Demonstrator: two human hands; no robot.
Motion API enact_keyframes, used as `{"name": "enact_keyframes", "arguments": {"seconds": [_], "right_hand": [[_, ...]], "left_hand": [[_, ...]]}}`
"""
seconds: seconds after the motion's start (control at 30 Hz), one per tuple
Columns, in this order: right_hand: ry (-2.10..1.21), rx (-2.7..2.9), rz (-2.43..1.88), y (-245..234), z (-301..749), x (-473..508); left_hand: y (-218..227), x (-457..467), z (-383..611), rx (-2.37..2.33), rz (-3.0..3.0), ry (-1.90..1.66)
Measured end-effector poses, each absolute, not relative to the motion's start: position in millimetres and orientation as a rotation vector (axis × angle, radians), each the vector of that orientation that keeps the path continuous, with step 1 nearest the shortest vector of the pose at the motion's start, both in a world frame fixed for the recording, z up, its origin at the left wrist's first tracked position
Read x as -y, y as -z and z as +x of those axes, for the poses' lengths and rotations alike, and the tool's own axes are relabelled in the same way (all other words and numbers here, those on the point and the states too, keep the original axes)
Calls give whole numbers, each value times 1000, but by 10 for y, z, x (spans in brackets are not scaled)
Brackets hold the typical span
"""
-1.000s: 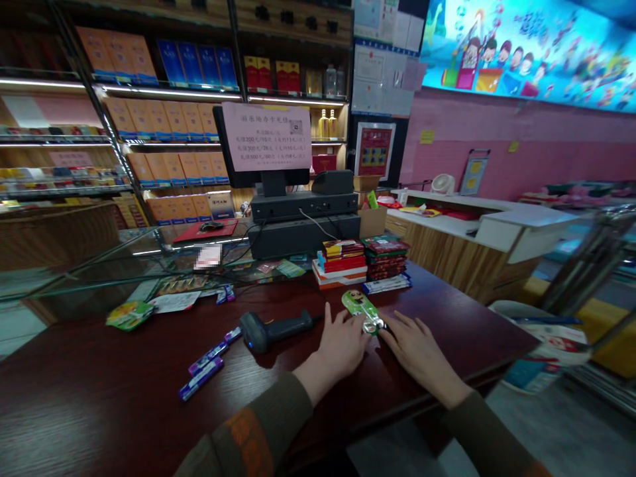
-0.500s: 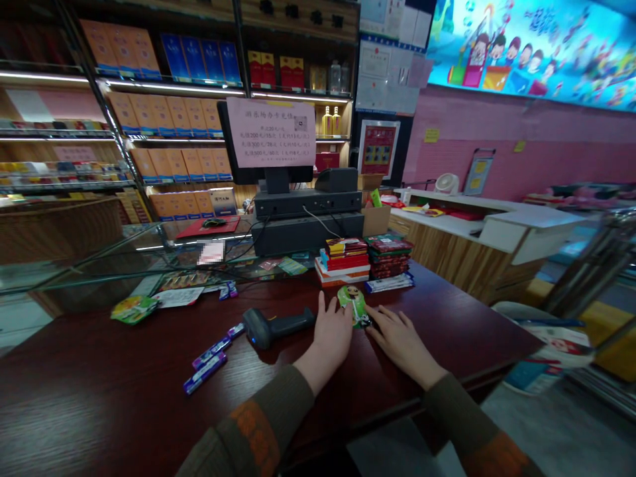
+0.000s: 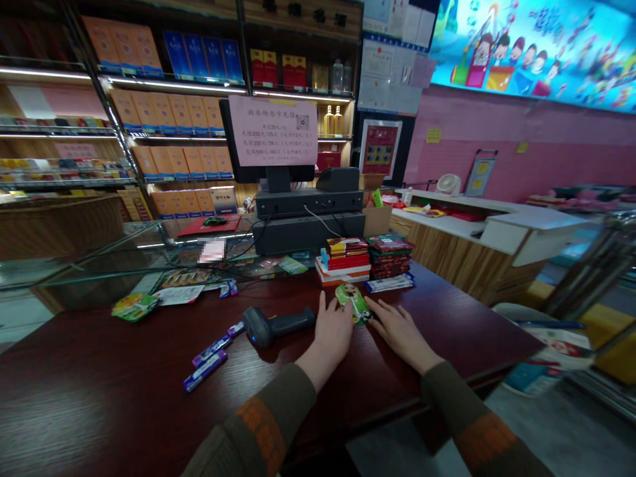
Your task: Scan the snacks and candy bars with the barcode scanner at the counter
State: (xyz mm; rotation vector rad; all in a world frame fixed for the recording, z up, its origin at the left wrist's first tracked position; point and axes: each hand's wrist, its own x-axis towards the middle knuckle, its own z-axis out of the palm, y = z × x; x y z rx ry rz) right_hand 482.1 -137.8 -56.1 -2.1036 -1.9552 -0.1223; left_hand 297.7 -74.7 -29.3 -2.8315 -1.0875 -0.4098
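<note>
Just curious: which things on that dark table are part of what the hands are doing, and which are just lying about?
Seemingly part of the job:
green packet
left hand, fingers on it
right hand, fingertips at its edge

Apparently just lying about:
barcode scanner
purple-wrapped sticks
red-and-orange stack
dark red stack
blue-and-white packets
green-and-yellow packet

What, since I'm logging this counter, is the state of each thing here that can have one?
Left hand: open, a finger on the green packet
Right hand: open, at the packet's right edge
Green packet: lying on the table; sealed or opened, cannot tell
Scanner: lying down, blue light lit
Purple packets by scanner: lying loose
Monitor: upright, sheet attached
Wall display: lit
Shelf lights: lit
</note>
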Motion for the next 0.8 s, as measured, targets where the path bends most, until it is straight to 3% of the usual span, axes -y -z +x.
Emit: {"name": "enact_keyframes", "arguments": {"seconds": [0.8], "right_hand": [[244,2030,-2001,207,4380,1275]], "left_hand": [[-105,653,2316,1222,-2740,514]]}}
